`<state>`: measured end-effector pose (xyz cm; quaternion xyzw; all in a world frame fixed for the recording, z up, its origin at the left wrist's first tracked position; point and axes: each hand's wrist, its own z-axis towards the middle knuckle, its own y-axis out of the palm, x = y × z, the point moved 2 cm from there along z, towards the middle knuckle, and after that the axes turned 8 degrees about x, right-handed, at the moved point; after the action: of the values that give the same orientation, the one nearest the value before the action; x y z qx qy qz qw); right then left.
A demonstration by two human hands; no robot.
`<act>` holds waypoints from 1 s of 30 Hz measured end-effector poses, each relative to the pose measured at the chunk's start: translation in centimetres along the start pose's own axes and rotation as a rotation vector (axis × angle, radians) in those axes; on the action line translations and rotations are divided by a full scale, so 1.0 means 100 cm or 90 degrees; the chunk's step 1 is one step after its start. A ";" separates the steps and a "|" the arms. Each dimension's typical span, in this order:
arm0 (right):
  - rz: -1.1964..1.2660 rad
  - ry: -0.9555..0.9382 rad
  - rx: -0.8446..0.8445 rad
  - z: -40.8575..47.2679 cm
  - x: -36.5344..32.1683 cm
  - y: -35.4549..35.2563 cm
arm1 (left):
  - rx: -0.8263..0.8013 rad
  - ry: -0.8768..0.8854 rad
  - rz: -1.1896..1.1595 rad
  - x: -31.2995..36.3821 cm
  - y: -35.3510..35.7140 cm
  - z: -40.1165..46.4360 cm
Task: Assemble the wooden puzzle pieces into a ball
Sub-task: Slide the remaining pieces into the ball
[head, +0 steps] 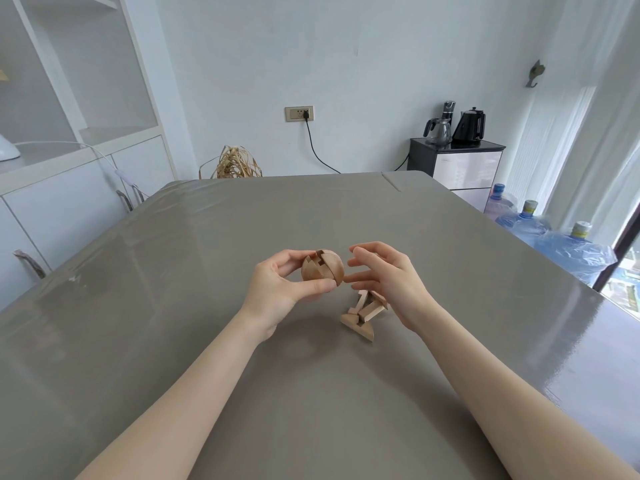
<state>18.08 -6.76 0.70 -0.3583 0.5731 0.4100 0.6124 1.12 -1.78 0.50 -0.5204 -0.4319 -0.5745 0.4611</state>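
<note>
Two hands: both up over the grey bench (207, 271), forearms coming in from the bottom edge.
Left hand (277, 289): grips the part-built wooden ball (322, 270); thumb under its front, fingers curled over the top left, ball lifted off the bench.
Ball: mostly round, w/ a notched gap showing on its upper left face; seams between pieces visible.
Right hand (384, 275): just right of the ball, fingers loosely spread and lightly bent, tips pointing at the ball; holds nothing visible. Can't tell if the tips touch the wood; looks like a small gap.
Loose pieces (363, 313): small pile of pale wooden bits on the bench, below and partly behind the right hand, near the ball but apart from it. One wedge-shaped piece lies at the front of the pile.
Bench: covered w/ a shiny grey sheet, creased on the left side.
Behind, right: dark cabinet (457, 161) w/ a glass pot (438, 130) and a black kettle (470, 126) on top; blue water jugs (540, 230) on the floor beside it.
Behind, centre: wall socket (299, 114) w/ a black cord plugged in; bundle of dried straw (235, 163) past the far bench edge.
Behind, left: white shelving (69, 116).
</note>
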 end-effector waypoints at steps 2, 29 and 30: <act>-0.010 -0.006 0.023 0.001 0.000 -0.002 | -0.004 -0.055 -0.054 0.001 0.000 0.000; -0.164 -0.065 0.084 0.002 0.006 -0.003 | -0.042 -0.553 -0.551 -0.002 -0.001 -0.002; -0.168 -0.066 0.086 0.002 0.005 -0.003 | -0.049 -0.555 -0.555 -0.002 -0.001 -0.002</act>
<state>18.46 -6.61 0.17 -0.3673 0.5150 0.3043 0.7122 0.95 -1.92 0.24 -0.4994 -0.7326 -0.4593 -0.0540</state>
